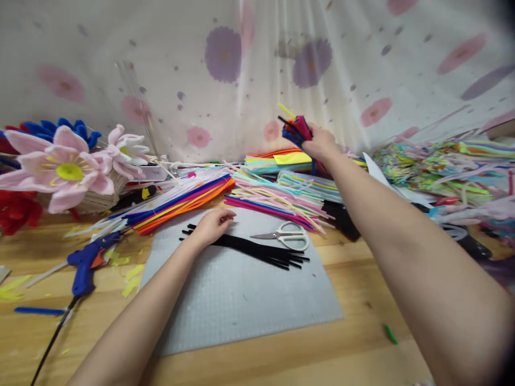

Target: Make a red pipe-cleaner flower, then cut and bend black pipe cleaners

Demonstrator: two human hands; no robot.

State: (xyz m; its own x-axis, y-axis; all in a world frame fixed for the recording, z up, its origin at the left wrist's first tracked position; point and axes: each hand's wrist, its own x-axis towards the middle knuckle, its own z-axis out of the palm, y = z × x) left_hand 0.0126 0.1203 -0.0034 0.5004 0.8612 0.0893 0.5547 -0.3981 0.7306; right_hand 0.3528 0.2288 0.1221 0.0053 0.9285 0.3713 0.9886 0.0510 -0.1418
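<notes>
Raised at the back right of centre, my right hand point(321, 143) is closed around a bundle of pipe cleaners point(295, 131) in red, blue, black and other colours, their ends pointing up and left. My left hand point(213, 225) lies low over a bunch of black pipe cleaners point(257, 249), its fingers loosely curled and slightly apart. The black stems pass beneath this hand and fan out on a grey cutting mat point(241, 305). Scissors point(287, 236) with white handles rest on the mat just behind the stems.
Sorted pipe cleaners point(185, 201) lie along the back, with a pale pink and mint pile point(273, 198) beside them. At left are a blue glue gun point(86, 262) with its cord and fuzzy pink flowers point(66, 166). Mixed stems point(438, 166) heap up at right before a flowered curtain point(257, 69).
</notes>
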